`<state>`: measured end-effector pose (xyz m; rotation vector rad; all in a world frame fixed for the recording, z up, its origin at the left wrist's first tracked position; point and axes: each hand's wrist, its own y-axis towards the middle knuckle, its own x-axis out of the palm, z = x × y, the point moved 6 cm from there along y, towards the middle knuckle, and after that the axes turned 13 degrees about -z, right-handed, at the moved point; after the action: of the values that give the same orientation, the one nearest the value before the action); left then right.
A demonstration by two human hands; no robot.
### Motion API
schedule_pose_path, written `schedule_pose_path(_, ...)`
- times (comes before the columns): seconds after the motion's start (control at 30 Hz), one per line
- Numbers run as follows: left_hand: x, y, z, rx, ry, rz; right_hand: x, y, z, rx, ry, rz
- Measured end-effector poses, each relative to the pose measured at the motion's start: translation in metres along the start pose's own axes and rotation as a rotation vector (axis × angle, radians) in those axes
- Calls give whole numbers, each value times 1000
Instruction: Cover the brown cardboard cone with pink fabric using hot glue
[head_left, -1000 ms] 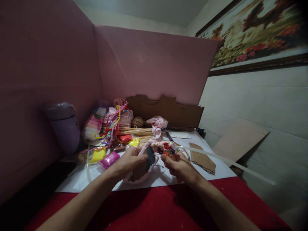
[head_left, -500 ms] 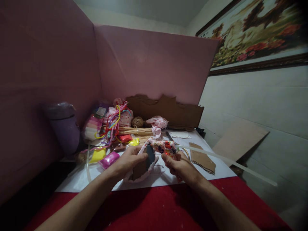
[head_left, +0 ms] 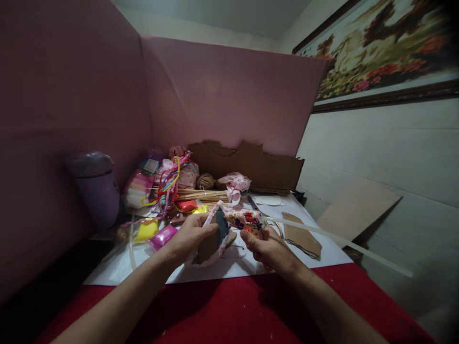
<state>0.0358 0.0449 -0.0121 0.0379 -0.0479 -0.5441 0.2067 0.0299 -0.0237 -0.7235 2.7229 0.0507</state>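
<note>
My left hand (head_left: 189, 236) is closed on a brown cardboard piece (head_left: 209, 247) edged with pink fabric and holds it tilted just above the white sheet (head_left: 136, 267). My right hand (head_left: 271, 249) is wrapped round a flower-patterned glue gun (head_left: 246, 219). Its tip points left and is at the top edge of the cardboard piece. A long pale glue stick (head_left: 340, 243) juts out of the gun's back toward the right. Both hands are close together over the middle of the sheet.
Behind the hands lie bamboo skewers (head_left: 202, 195), a twine ball (head_left: 205, 181), coloured cords, clay packets (head_left: 161, 237) and pink fabric (head_left: 234, 182). A purple container (head_left: 96, 188) stands left. Torn cardboard (head_left: 251, 165) leans on the pink board; a cardboard scrap (head_left: 301, 237) lies right. Red cloth covers the near edge.
My left hand has lifted and tilted the fabric-edged cardboard piece a little higher toward the glue gun's tip. My right hand has hardly moved.
</note>
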Motion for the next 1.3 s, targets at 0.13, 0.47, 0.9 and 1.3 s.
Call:
schedule_pose_path(0.13, 2, 0, 0, -7, 6, -14, 1, 0, -1, 6, -30, -16)
schedule_pose_path(0.47, 4, 0, 0, -12, 11, -25, -1, -2, -4, 39, -76, -4)
schedule_pose_path(0.9, 2, -1, 3, 51, -46, -19, 2, -3, -4, 41, -87, -9)
schedule_pose_path(1.3, 2, 2, -2, 50, 17, -54, 1, -2, -8, 14, -66, 24)
